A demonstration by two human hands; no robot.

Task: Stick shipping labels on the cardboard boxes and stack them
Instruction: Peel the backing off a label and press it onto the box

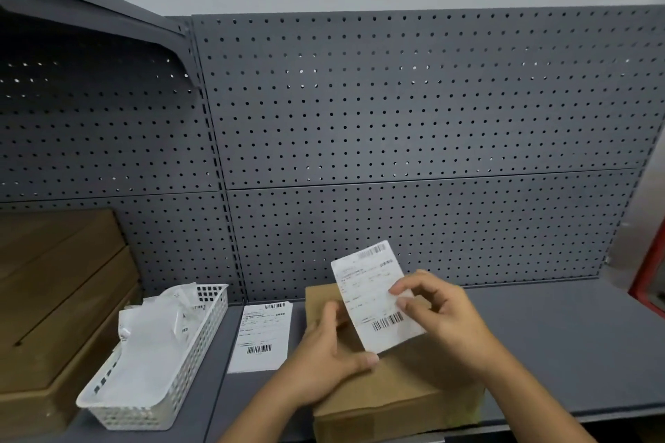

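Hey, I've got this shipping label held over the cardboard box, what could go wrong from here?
1. The label is tilted relative to the box and is pinched only at its edges by the left hand and right hand, so it may land crooked or wrinkle.
2. The box's near end seems to reach past the front edge of the shelf, so pressing there could tip it.

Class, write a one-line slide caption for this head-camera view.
Left hand and right hand hold a shipping label over a cardboard box; another label lies beside it.
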